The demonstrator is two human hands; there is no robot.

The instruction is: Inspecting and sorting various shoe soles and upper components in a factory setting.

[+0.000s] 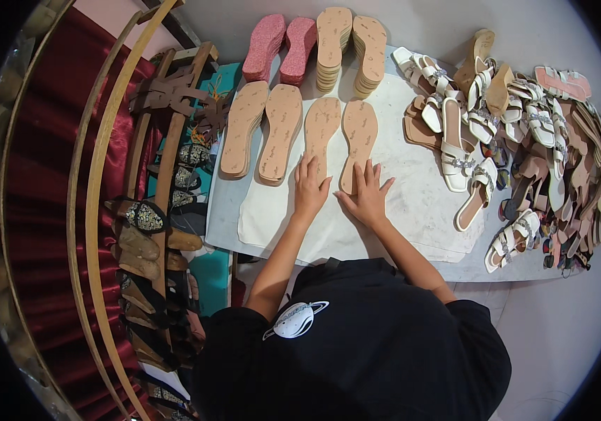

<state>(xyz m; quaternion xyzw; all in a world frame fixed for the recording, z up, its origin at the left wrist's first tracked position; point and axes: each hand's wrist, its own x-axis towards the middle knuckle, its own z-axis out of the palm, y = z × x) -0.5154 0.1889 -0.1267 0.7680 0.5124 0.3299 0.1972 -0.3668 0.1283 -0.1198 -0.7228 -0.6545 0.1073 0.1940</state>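
Note:
Two tan shoe insoles lie side by side on the white sheet in front of me. My left hand (309,188) rests flat on the heel end of the left insole (322,123), fingers stretched forward. On the heel of the right insole (359,133) lies my right hand (366,193), its fingers spread and the thumb out toward the left. Neither hand grips anything. Just left of them stand two stacks of tan insoles, an outer stack (243,130) and an inner stack (281,133).
Farther back stand pink insole stacks (264,45) and taller tan stacks (334,42). White sandals (453,144) and many loose shoes crowd the table's right side. Along the left, a wooden rack (164,182) holds shoes beside a red curtain (48,175). The white sheet (420,203) covers the table's middle.

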